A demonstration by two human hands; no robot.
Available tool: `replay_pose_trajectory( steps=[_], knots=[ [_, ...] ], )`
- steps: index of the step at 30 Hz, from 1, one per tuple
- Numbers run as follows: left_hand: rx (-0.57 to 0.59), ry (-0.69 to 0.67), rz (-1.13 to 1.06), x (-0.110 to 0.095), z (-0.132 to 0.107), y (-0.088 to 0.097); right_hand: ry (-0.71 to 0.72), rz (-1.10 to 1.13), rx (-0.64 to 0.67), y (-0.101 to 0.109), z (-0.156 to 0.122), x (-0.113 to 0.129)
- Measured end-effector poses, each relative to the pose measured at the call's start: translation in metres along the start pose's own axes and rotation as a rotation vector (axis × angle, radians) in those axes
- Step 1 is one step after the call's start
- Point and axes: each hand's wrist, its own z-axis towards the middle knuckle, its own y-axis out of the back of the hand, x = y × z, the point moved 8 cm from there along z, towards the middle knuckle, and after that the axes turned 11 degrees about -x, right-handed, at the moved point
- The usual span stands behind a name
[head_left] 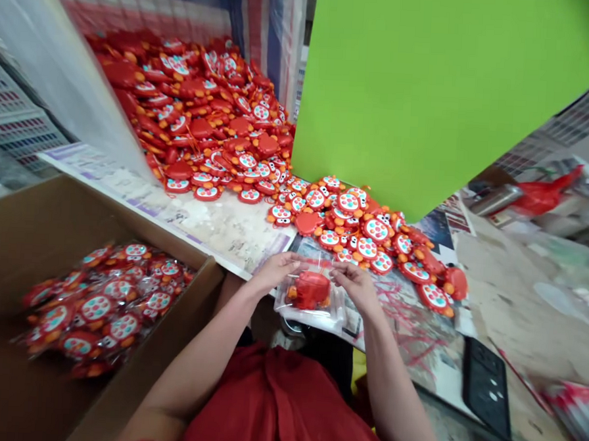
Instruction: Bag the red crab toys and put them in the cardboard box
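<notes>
Both hands meet just in front of my body at the table edge. Between them lies a red crab-shaped toy (pixel 310 290) inside a clear plastic bag (pixel 290 308). My left hand (pixel 273 269) pinches the bag's top left edge, fingers closed. My right hand (pixel 354 281) grips the bag's top right edge the same way. Right behind the hands lies a loose heap of red toys (pixel 367 234) with dotted white faces. A much bigger pile of the same toys (pixel 206 110) rises at the back left.
A brown cardboard box (pixel 22 232) at my left holds several bagged toys (pixel 102 302). A large green panel (pixel 430 89) blocks the upper right. A black phone (pixel 486 385) lies at the right on the table. Red clutter (pixel 547 194) sits far right.
</notes>
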Motion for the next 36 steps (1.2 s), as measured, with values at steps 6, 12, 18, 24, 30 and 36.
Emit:
replay_pose_trajectory(
  steps=[6,12,18,24,30,36],
  knots=[
    [0.023,-0.022,0.041,-0.011,-0.004,0.011,-0.071,0.233,-0.127,0.013,0.000,-0.001],
    [0.128,-0.026,-0.055,-0.020,-0.019,0.007,-0.111,0.246,-0.141,0.016,-0.004,-0.007],
    [0.112,-0.113,-0.005,-0.038,-0.027,0.007,0.014,0.289,-0.076,0.004,-0.006,0.016],
    [-0.027,-0.216,0.160,-0.065,-0.050,0.037,0.184,0.182,-0.005,-0.023,0.008,0.024],
    [-0.638,-0.416,0.581,-0.126,-0.140,0.163,0.435,-0.248,-0.048,-0.050,0.062,0.015],
    [-1.120,-0.541,1.139,-0.155,-0.199,0.220,0.506,-0.809,-0.038,-0.094,0.130,0.021]
  ],
)
